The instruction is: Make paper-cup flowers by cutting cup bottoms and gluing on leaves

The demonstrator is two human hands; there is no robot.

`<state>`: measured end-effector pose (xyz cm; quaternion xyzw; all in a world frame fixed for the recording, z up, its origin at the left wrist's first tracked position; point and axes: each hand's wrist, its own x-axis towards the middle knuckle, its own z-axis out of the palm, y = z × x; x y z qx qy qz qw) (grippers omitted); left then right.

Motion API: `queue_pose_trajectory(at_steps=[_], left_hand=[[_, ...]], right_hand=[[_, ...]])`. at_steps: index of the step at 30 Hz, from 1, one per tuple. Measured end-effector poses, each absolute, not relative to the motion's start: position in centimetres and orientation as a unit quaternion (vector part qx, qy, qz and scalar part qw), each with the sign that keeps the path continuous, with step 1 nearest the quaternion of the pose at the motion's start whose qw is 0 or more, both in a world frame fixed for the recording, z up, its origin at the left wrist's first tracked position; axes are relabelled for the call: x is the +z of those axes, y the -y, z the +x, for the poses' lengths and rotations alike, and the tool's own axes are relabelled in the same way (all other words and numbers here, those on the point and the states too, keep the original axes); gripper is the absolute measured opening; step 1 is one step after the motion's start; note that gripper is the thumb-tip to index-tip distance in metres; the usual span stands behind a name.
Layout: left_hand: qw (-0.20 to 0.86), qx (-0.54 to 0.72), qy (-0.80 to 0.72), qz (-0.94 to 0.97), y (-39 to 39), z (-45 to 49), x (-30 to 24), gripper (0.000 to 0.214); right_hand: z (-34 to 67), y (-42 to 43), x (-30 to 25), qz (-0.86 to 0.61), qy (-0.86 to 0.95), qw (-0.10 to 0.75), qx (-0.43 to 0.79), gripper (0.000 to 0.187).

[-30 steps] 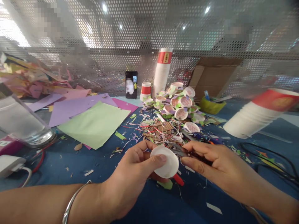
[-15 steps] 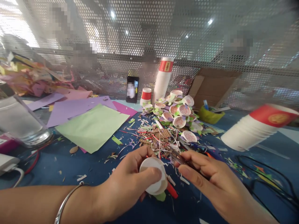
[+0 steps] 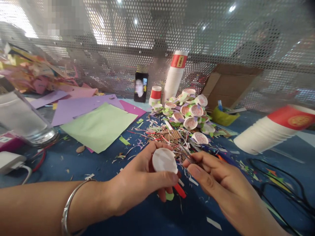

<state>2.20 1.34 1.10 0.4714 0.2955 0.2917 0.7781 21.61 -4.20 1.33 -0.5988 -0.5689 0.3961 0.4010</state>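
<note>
A round white paper disc (image 3: 164,160) is held in the left hand's (image 3: 141,180) fingers above a blue table (image 3: 95,227); the right hand (image 3: 219,185) pinches a slim grey metal tool (image 3: 188,155). Beyond lie shredded multicoloured scraps (image 3: 169,135), then heaped shallow white cups (image 3: 190,123); nearby, a yellow-green bowl (image 3: 224,118) holds a blue object (image 3: 220,105).

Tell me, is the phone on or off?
On: the phone screen is lit up, with bright white and blue patches showing.

White disc (image 3: 164,160), tilted, metal tool (image 3: 188,154) nearby
</note>
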Motion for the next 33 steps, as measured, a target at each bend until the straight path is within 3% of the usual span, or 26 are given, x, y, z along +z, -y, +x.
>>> queue_pose_trajectory(at_steps=[7, 24, 33], left_hand=[[0.771, 0.254, -0.257, 0.525, -0.6, 1.6, 0.5, 0.051], [0.705, 0.327, -0.223, 0.589, -1.1, 1.3, -0.4, 0.050], [0.776, 0.298, -0.175, 0.528, -0.6, 1.2, 0.1, 0.048]], right_hand=[[22.0, 3.8, 0.9, -0.544, 0.606, 0.389, 0.432, 0.031], [21.3, 3.7, 0.6, -0.533, 0.598, 0.396, 0.449, 0.028], [21.1, 3.5, 1.0, -0.531, 0.592, 0.395, 0.459, 0.029]])
